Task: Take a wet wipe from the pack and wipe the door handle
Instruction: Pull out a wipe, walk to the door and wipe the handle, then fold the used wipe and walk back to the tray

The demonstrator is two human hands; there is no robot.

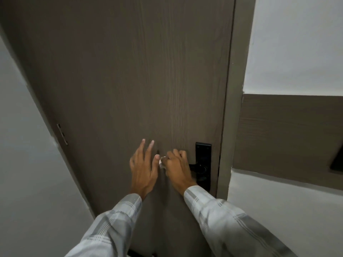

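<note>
The right hand [177, 168] is clenched around the black door handle [194, 168] with a white wet wipe [161, 163] bunched inside its grasp, a small fold of the wipe poking out at the hand's left side, away from the black lock plate [203, 154] where the handle's root shows. The left hand [143, 168] hovers just left of the handle, released with fingers spread, its thumb tip beside the poking wipe, in front of the brown door [130, 80]. Both sleeves [111, 225] are pale plaid.
</note>
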